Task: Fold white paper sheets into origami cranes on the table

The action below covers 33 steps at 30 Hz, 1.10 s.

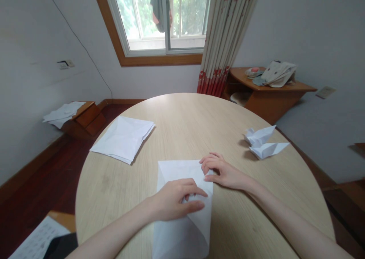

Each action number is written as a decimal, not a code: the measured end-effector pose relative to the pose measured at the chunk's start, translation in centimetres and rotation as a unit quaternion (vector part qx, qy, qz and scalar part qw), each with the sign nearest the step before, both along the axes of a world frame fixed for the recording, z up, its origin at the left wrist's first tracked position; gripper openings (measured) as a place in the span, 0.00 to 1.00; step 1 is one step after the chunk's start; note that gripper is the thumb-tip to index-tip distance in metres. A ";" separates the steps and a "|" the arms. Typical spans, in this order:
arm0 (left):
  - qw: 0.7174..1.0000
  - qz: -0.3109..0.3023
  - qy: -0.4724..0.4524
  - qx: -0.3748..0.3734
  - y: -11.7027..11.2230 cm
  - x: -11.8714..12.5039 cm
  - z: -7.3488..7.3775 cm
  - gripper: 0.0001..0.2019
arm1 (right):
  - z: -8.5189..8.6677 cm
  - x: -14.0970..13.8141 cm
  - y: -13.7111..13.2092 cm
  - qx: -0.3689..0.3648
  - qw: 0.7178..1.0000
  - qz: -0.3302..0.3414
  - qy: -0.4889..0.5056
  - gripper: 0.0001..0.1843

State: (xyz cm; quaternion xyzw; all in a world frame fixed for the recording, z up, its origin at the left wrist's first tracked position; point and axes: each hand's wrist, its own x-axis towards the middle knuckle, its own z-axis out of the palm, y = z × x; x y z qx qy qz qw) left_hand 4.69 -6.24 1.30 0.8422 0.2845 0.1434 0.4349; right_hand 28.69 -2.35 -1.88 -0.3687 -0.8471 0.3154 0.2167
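Note:
A folded sheet of white paper [182, 234] lies on the round table in front of me, with diagonal creases and a bulging fold near its lower right. My left hand [178, 199] rests across its middle, fingers loosely bent and thumb apart from them. At the sheet's upper right corner, my right hand [218, 170] has its fingers curled over the edge, with the thumb close to the forefinger. Two folded paper birds, a nearer one [268, 149] and a farther one [259, 135], stand to the right of that hand.
A stack of white paper sheets [122, 139] lies at the left of the light wooden table [188, 118]. Beyond are a window, a flowered curtain [222, 42] and a corner desk [279, 95] bearing a cloth bag [278, 74]. More papers [64, 112] lie on a low cabinet at left.

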 end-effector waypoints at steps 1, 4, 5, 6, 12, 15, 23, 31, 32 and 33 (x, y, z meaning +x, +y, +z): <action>1.000 0.002 -0.007 0.010 0.1 0.0 -0.2 0.14 | 0.0 0.0 0.0 0.001 1.000 -0.001 -0.003 0.20; 0.999 0.014 -0.013 0.039 0.3 0.1 -0.9 0.17 | 0.0 -0.1 -0.1 0.007 1.000 -0.006 -0.008 0.20; 0.998 0.021 -0.007 0.051 0.3 0.1 -1.1 0.16 | -0.1 -0.2 -0.2 0.011 1.000 -0.007 -0.010 0.20; 0.998 0.027 0.001 0.064 0.4 0.2 -1.3 0.15 | -0.1 -0.2 -0.2 0.014 1.000 -0.009 -0.012 0.19; 0.985 0.006 0.017 0.170 0.7 0.1 -2.0 0.14 | -0.3 -0.3 -0.3 0.038 0.999 -0.008 -0.019 0.16; 0.975 -0.013 0.040 0.217 0.8 -0.1 -2.0 0.16 | -0.3 -0.4 -0.3 0.048 0.999 -0.006 -0.015 0.15; 0.967 -0.087 0.035 0.235 1.1 -0.6 -1.7 0.18 | -0.3 -0.4 -0.4 0.046 0.999 -0.002 0.003 0.13; 0.953 -0.101 0.049 0.282 0.7 -0.5 -2.3 0.16 | -0.3 -0.5 -0.3 0.047 0.999 0.003 0.004 0.10; 0.949 -0.107 0.052 0.291 0.6 -0.4 -2.3 0.16 | -0.3 -0.6 -0.3 0.045 0.999 0.002 0.002 0.09; 0.946 -0.111 0.057 0.299 0.5 -0.3 -2.4 0.16 | -0.2 -0.6 -0.3 0.044 0.999 0.000 0.001 0.09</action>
